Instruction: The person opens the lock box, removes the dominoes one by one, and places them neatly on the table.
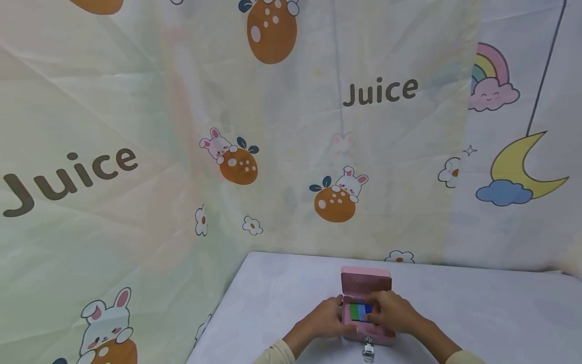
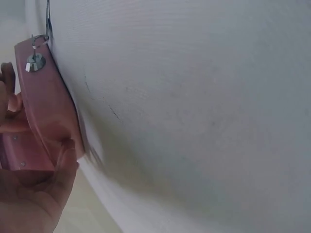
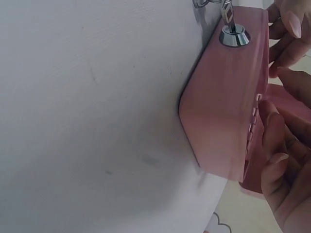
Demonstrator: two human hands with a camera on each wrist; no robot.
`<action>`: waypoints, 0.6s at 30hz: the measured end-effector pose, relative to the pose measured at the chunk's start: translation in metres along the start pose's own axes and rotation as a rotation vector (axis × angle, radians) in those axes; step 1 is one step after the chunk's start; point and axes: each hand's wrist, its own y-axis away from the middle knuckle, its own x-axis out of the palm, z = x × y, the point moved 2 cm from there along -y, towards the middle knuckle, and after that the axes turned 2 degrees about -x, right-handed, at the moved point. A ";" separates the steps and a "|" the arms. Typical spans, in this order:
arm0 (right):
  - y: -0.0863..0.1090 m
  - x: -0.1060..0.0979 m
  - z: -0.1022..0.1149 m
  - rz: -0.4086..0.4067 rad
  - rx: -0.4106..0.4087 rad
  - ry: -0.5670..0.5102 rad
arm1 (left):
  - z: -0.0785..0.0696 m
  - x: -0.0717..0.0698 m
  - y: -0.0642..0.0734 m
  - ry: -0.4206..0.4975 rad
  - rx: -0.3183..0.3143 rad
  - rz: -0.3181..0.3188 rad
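Note:
A pink metal cash box (image 1: 370, 337) stands on the table with its lid (image 1: 364, 283) raised. Inside it, a green block (image 1: 353, 312), a light blue block (image 1: 361, 312) and a dark blue block (image 1: 368, 308) lie side by side. My left hand (image 1: 326, 317) grips the box's left side; in the left wrist view its thumb (image 2: 65, 165) presses near the front corner. Over the box's right part, my right hand (image 1: 394, 312) has its curled fingers and thumb at the two ends of the dark blue block, partly covering it.
A key (image 3: 228, 14) sits in the lock (image 3: 235, 37) on the box's front, with a metal ring and clasp (image 1: 368, 350) hanging toward me. The white table (image 1: 291, 283) meets a printed curtain (image 1: 291, 202) at the back and left.

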 end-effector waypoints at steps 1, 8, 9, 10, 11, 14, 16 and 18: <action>-0.001 0.001 0.001 0.001 -0.009 0.008 | 0.000 0.000 0.000 -0.007 0.008 0.000; -0.011 0.010 0.006 0.012 -0.017 0.081 | -0.002 -0.001 0.001 -0.022 0.084 -0.022; -0.012 0.012 0.007 0.015 -0.012 0.094 | -0.002 0.000 0.001 -0.046 0.090 -0.034; -0.014 0.013 0.008 0.015 -0.009 0.104 | -0.002 0.000 0.001 -0.070 0.095 -0.047; -0.015 0.014 0.008 0.016 0.001 0.108 | -0.003 0.001 0.001 -0.089 0.091 -0.058; -0.018 0.018 0.007 0.012 0.013 0.133 | -0.004 0.003 0.000 -0.134 0.066 -0.071; -0.020 0.021 0.006 0.009 0.001 0.149 | -0.004 0.005 -0.001 -0.137 0.033 -0.062; -0.022 0.024 0.004 0.007 -0.021 0.172 | -0.004 0.005 -0.001 -0.131 -0.001 -0.050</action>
